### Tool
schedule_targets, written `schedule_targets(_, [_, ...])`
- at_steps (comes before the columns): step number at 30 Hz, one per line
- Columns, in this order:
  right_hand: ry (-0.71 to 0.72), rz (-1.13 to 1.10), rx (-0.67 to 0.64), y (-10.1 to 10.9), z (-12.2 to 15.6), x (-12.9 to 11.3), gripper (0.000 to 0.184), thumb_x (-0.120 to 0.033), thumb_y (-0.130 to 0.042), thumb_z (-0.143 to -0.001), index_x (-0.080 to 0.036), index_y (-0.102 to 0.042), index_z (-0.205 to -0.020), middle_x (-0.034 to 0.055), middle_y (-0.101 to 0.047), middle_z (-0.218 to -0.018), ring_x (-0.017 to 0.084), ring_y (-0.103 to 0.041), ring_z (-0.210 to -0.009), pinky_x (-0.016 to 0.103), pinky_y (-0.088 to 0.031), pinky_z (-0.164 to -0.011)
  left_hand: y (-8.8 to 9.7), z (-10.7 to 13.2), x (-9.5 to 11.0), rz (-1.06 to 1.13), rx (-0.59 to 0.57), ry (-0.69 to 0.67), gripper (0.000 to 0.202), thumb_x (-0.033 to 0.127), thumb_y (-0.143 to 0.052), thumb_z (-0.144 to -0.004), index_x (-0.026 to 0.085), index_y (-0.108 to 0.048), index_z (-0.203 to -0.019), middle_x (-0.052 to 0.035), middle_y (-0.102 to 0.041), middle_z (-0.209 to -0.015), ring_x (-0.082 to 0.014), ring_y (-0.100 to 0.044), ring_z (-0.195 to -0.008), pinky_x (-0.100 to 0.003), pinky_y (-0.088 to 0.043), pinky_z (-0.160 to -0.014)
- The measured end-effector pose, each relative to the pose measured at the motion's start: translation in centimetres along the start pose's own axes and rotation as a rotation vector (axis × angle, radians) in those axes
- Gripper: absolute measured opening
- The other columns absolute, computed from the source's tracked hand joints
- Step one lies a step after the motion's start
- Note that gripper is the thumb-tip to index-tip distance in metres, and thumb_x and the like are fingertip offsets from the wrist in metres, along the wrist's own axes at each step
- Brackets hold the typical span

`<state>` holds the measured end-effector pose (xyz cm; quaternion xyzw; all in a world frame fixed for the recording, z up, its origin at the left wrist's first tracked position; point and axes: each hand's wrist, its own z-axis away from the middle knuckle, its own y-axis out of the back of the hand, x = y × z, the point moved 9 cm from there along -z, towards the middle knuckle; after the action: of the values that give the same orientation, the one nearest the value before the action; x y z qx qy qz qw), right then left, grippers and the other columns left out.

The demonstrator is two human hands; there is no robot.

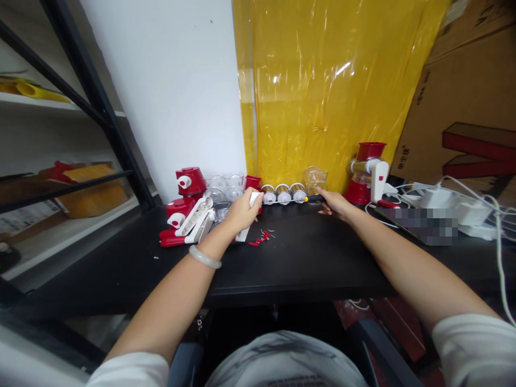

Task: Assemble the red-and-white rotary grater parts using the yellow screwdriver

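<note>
My left hand point(242, 213) is closed around a white plastic part point(255, 199), most of it hidden by the fingers. A screwdriver point(315, 198) with a black and yellow handle lies level in my right hand point(334, 204), its thin shaft reaching left to the white part. Whether the tip touches the part, I cannot tell. Behind the shaft stand metal grater drums point(282, 192) with white ends. Small red pieces and screws point(264, 236) are scattered on the black table point(306, 263), just right of my left hand.
Left of my hands are white crank handles point(197, 219), red housings point(190, 181) and clear plastic hoppers point(224, 186). An assembled red and white rotary grater point(365, 174) stands at right. Beyond it are a dark tablet-like device point(419, 223), white chargers point(471, 213) and cables.
</note>
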<state>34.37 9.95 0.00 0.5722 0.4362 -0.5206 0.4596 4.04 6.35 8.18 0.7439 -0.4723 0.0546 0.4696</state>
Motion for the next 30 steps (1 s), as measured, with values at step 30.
schedule_targets(30, [0.245, -0.354, -0.001, 0.4, 0.1, -2.7, 0.02, -0.033, -0.058, -0.085, -0.02, -0.049, -0.073, -0.0053, -0.046, -0.038, 0.01, -0.04, -0.029, 0.024, -0.044, -0.04, 0.3, -0.3, -0.8, -0.022, 0.041, 0.028, 0.04, 0.057, -0.033, -0.094, 0.022, -0.052, -0.1, 0.002, -0.06, -0.06, -0.0187, -0.062, -0.049, -0.031, -0.046, -0.057])
